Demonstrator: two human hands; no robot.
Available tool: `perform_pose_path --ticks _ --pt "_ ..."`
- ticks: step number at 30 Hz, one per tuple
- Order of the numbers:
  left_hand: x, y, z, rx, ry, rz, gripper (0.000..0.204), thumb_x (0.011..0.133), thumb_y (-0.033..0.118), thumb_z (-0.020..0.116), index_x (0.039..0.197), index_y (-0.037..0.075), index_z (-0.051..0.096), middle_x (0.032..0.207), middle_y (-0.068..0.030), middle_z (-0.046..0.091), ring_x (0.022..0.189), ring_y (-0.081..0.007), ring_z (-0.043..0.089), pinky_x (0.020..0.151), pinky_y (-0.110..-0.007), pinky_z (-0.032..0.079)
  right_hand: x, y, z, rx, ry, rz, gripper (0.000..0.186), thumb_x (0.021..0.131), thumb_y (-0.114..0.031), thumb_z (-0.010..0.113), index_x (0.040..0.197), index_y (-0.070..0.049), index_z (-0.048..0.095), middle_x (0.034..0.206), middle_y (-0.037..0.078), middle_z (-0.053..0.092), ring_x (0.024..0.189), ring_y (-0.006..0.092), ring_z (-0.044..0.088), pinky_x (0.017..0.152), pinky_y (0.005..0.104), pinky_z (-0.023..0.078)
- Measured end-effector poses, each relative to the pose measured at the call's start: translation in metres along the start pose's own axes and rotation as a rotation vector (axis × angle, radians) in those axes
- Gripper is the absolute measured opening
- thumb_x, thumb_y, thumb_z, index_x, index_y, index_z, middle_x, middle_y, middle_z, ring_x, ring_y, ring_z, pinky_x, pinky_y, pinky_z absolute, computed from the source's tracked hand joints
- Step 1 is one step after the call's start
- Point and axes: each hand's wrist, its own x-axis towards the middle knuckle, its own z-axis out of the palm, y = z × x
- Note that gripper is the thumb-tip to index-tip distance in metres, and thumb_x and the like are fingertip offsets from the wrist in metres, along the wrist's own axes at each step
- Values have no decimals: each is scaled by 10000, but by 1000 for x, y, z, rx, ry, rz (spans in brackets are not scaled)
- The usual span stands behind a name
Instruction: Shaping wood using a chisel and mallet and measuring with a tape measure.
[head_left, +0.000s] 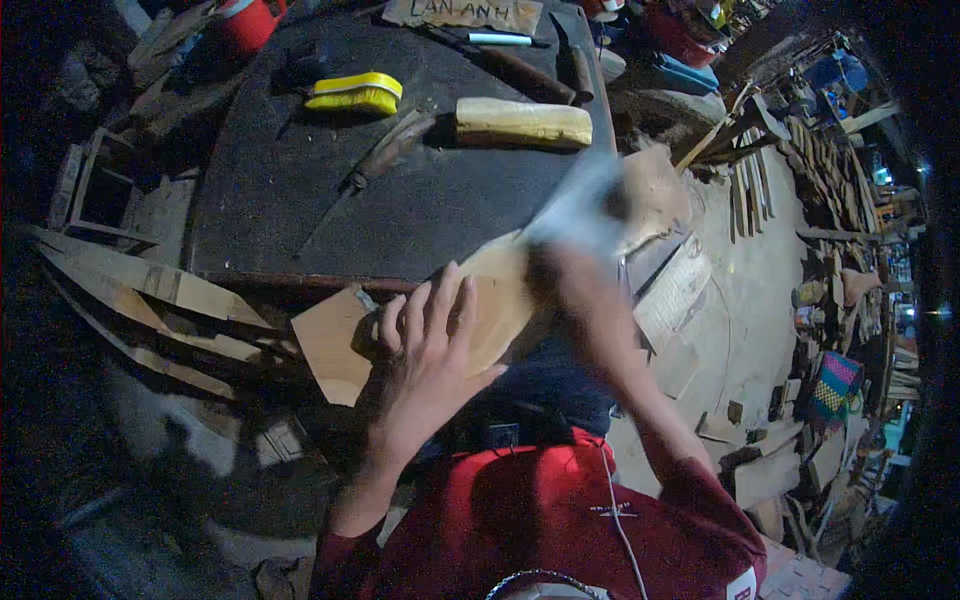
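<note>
My left hand (pixel 430 325) lies over a pale, curved wooden board (pixel 488 290) at the table's near edge, its fingers spread on the wood. Over the board's far right end, my right hand (pixel 570 275) is smeared by motion. A pale grey-blue thing (pixel 585 215) blurs along with it and appears held; its kind cannot be made out. Beyond the board, a thin-bladed tool with a wooden handle (pixel 392 148) rests on the dark table (pixel 300 190). A yellow brush (pixel 355 95) and a split wood block (pixel 525 122) lie farther back.
At the table's back are a white marker (pixel 500 40), a long wooden handle (pixel 525 75) and a lettered board (pixel 463 13). A rough wood piece (pixel 655 195) sits by the right corner. Another flat wood piece (pixel 335 345) juts out left of my left hand. Timber scraps (pixel 770 470) litter the right-hand floor.
</note>
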Motion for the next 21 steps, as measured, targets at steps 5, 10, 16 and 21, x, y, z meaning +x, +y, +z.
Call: perform_pose_path --ticks 5,10,16,21 --pt "-3 -1 0 -22 26 5 935 699 460 744 1376 -47 345 1421 -188 366 1263 -314 364 1065 -496 224 11 -6 -22 -219 -319 235 393 889 -127 486 1272 -37 506 1263 122 553 1138 267 542 894 404 439" --pt "-8 -9 7 6 -81 -31 988 687 456 748 1407 -44 293 1478 -158 305 1289 -304 342 1071 -504 211 8 7 -19 156 -183 86 364 895 -168 487 1213 9 505 1128 194 596 995 336 581 866 414 490" --pt "-5 -8 1 -42 -4 -13 973 685 460 753 1394 -42 315 1446 -163 350 1284 -313 350 1081 -516 206 4 -63 -31 263 -539 180 396 942 -186 447 1325 -99 498 1267 140 552 1213 314 486 1016 415 387" --pt "-4 -6 3 -51 7 6 984 673 465 759 1399 -28 315 1473 -162 308 1293 -310 335 1070 -525 198 -1 -33 0 -169 -114 -60 427 879 -117 481 1297 -30 506 1307 223 512 1191 331 511 1028 404 387"
